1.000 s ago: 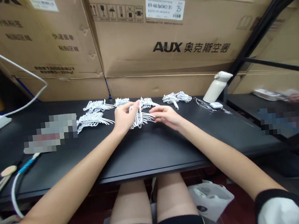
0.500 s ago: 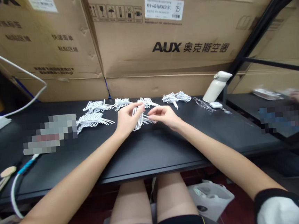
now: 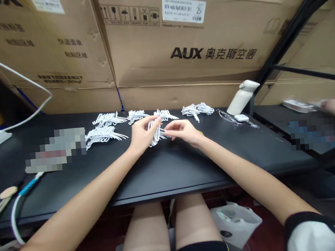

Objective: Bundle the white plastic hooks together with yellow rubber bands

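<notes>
My left hand [image 3: 143, 134] is closed around a bundle of thin white bent pieces [image 3: 156, 137], which look like hooks or wire loops; their exact kind is unclear. The bundle is just above or on the black table. From the right, my right hand [image 3: 182, 132] pinches at the loose ends of the same bundle with thumb and fingers. Similar white piles lie behind and beside my hands: a left front pile [image 3: 102, 135], a left back pile [image 3: 108, 118], a middle pile [image 3: 137, 115], one behind my fingers [image 3: 164, 114] and a looser right pile [image 3: 197, 109].
Large cardboard boxes [image 3: 186, 73] stand along the back of the black table [image 3: 172, 176]. To the right are a white bottle [image 3: 243, 97], glasses [image 3: 228, 118] and a small white case [image 3: 241, 118]. A blurred-out device [image 3: 56, 150] with a cable lies left. Another person's hand [image 3: 334, 106] is far right.
My right hand has shifted slightly left against the bundle's ends, its fingers curling more. A small yellow patch now shows behind my right wrist. My left hand stays put.
</notes>
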Motion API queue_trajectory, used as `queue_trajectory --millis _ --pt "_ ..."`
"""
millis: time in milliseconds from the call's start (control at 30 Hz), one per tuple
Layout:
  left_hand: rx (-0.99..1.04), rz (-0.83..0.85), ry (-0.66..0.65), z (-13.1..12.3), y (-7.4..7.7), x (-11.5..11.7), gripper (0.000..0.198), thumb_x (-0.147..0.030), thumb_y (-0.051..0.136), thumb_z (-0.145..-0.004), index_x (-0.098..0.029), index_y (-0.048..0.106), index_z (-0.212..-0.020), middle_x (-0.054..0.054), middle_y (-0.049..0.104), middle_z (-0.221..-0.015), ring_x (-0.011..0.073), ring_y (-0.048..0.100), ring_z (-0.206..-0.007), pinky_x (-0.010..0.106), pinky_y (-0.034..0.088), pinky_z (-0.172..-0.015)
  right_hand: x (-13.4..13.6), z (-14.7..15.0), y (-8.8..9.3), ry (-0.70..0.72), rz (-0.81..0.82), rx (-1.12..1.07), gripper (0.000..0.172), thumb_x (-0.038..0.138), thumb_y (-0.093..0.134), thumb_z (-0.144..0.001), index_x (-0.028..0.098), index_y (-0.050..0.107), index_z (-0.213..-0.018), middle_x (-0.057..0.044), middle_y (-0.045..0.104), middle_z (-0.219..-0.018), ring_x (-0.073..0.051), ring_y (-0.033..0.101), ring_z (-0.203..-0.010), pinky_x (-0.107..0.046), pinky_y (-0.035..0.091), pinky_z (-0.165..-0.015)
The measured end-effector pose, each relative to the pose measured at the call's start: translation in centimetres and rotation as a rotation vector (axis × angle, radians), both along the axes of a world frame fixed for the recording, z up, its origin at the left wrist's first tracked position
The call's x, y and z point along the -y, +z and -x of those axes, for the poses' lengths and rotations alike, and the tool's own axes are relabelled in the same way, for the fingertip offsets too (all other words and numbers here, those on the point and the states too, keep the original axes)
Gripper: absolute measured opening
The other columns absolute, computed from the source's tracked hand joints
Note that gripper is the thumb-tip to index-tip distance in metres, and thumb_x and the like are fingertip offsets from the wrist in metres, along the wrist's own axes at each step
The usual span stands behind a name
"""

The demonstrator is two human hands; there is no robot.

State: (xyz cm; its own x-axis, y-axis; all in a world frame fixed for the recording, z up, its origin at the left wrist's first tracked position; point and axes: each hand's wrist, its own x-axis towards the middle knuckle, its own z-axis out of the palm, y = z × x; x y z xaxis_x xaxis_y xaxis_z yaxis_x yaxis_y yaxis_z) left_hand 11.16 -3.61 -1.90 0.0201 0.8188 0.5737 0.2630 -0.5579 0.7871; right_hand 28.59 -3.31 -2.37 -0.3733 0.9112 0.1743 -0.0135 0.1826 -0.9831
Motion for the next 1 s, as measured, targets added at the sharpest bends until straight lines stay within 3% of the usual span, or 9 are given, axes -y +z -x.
queue_trajectory --millis 1000 --pt "-0.029 -0.031 0.022 0.28 -0.13 -0.1 0.027 -0.04 0.061 -0.084 -0.015 0.072 -0.085 0.007 0.074 -0.081 0.0208 0.068 -0.077 0.031 0.05 -0.075 0.0 0.03 -0.11 -0.002 -0.021 0.027 0.032 0.038 0.08 -0.064 0.015 0.07 -0.084 -0.004 0.069 -0.08 -0.015 0.064 -0.073 -0.023 0.05 -0.055"
